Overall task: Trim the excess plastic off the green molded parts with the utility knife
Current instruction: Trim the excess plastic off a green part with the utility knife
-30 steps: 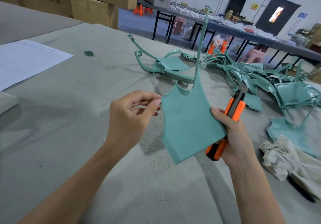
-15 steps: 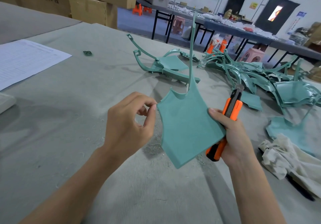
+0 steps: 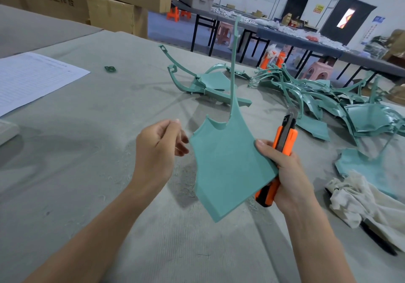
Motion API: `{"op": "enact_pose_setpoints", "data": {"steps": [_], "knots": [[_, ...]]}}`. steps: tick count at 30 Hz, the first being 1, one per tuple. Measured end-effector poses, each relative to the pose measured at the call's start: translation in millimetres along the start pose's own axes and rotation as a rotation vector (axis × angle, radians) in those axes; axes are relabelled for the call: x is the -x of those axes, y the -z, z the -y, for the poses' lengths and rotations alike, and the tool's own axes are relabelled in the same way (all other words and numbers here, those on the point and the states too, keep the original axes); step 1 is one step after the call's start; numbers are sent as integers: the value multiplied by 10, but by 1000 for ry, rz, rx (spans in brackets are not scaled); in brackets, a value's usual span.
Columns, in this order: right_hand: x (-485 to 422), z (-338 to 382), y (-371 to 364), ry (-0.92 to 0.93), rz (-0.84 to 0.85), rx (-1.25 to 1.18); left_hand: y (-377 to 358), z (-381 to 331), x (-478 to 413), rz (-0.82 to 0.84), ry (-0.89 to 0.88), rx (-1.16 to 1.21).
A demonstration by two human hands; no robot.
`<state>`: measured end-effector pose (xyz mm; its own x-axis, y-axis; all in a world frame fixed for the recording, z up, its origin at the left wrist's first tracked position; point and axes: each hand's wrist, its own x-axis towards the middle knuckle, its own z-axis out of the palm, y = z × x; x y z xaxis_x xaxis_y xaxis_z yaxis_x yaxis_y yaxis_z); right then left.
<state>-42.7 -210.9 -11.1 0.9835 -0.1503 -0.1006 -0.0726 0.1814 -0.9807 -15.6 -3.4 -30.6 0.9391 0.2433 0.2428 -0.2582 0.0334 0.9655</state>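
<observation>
A flat green molded part (image 3: 228,164) with a long thin stem rising from its top is held upright above the table. My right hand (image 3: 289,173) pinches its right edge with the thumb on the face, and the same hand grips the orange utility knife (image 3: 287,138) behind it, blade end pointing up. My left hand (image 3: 157,153) hovers just left of the part, fingers relaxed, not touching it and holding nothing I can see.
A pile of green parts (image 3: 317,98) lies at the back right, with one more part (image 3: 210,83) behind the hands and a flat one (image 3: 361,166) at the right. A white rag (image 3: 359,201) lies at the right, a printed sheet (image 3: 32,78) at the left, cardboard boxes (image 3: 109,8) behind.
My left hand has let go of the part's upper left corner and drawn slightly away. The part, now held by the right hand alone, has turned a little.
</observation>
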Motion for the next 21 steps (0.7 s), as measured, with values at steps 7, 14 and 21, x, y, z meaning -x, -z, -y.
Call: {"op": "enact_pose_setpoints", "data": {"steps": [7,14,21], "knots": [[22,-47,-58,60,69,83,-74,-29,118,317,215,111],[-1,-96,-32,473,-211,692,-37,-54,115,281,320,161],[48,-123,-30,585,-69,1192,13,-127,98,356,369,153]]}}
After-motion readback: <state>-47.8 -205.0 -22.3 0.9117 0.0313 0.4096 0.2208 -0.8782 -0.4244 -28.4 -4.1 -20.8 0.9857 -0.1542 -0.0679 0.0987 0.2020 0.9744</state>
